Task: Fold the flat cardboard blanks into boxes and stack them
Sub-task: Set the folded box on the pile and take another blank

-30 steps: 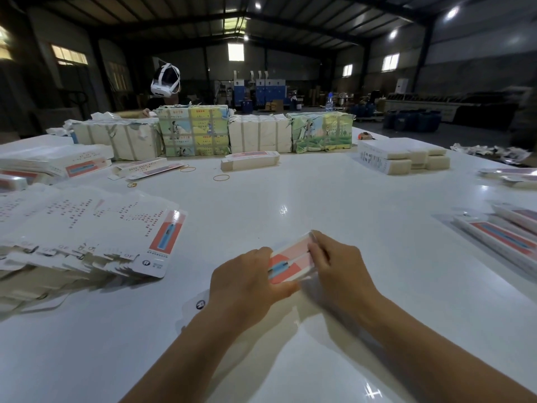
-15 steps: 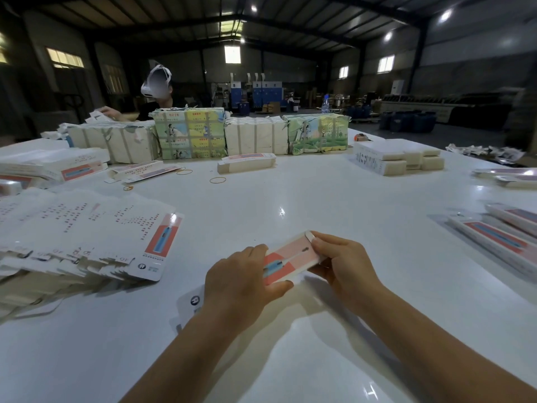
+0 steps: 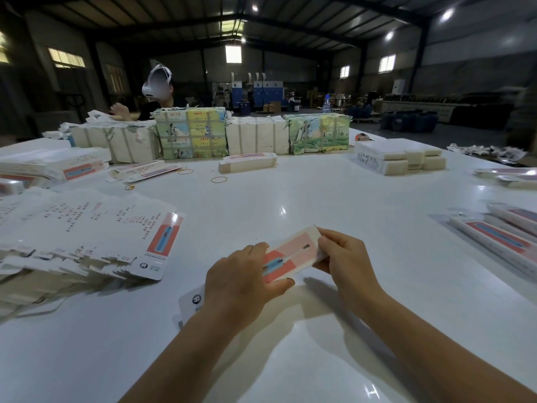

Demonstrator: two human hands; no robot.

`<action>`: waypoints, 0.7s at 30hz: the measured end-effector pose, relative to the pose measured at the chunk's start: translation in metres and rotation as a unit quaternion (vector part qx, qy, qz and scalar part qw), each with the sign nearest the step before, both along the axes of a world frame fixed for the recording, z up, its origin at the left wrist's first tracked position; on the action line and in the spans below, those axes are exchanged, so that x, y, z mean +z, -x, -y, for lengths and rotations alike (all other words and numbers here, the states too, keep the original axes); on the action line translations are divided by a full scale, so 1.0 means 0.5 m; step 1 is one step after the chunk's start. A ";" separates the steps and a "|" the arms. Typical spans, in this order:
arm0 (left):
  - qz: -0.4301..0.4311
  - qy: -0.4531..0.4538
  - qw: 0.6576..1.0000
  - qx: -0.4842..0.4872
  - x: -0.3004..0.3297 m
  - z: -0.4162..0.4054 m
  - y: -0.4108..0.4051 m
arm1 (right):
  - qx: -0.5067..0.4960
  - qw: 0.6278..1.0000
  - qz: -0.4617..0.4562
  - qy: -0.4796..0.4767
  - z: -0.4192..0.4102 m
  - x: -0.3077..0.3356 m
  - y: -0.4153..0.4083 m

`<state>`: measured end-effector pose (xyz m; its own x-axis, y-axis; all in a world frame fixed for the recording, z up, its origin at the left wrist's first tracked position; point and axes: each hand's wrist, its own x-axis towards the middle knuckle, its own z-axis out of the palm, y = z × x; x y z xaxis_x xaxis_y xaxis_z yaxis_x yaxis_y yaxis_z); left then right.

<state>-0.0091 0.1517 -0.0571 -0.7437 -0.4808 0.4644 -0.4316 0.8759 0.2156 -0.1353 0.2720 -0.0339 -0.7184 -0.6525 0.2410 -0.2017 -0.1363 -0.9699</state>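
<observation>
Both hands, left and right, grip a half-folded white box printed red, pink and blue, just above the worktop.

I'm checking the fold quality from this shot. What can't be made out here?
All in the head view:
- Box near end: hidden behind the left hand.
- Box far flap: covered by the right hand's fingers.
- Print on the blanks: too small.
- Finished boxes: cut off by the right edge.

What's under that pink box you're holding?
The white table and the box's shadow lie under the pink cardboard box. Left hand covers its near end.
</observation>
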 end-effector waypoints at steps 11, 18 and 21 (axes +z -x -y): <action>0.011 0.041 0.999 0.025 0.004 -0.010 0.001 | -0.070 0.976 -0.201 -0.038 -0.001 -0.014 -0.009; 0.023 0.093 0.994 0.056 0.002 -0.020 0.003 | -0.070 0.946 -0.304 -0.090 0.001 -0.024 -0.013; 0.021 0.065 0.997 0.044 0.007 -0.015 -0.001 | -0.047 0.959 -0.262 -0.096 0.002 -0.027 -0.013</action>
<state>-0.0087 0.1590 -0.0535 -0.7209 -0.4836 0.4965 -0.5146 0.8533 0.0841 -0.1288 0.2712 -0.0472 -0.5896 -0.6592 0.4667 -0.6708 0.0777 -0.7376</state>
